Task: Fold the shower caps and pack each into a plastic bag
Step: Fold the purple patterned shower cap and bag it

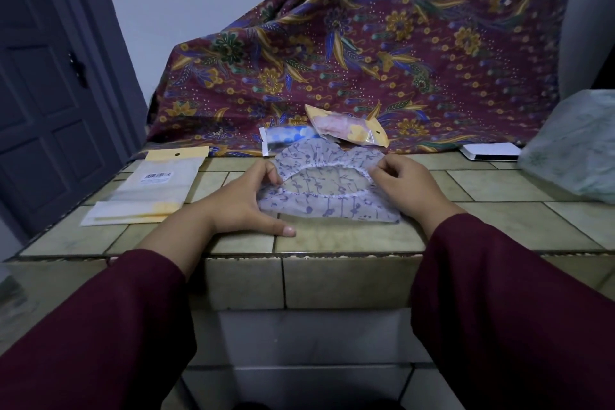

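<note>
Both sleeves (100, 326) reach over the counter (332, 240), left hand (243, 203) and right hand (404, 185) pinching the shower cap (332, 206) rim, empty bags (149, 190) left of it.

Cap: purple-patterned shower cap (327, 198) lies open on tiled table (336, 240)
Hands: left hand (246, 201) and right hand (404, 185) pinch its elastic rim

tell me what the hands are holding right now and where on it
Both hands hold the lilac patterned plastic shower cap by its white elastic rim: left hand pinches the left end, right hand the right end.
</note>
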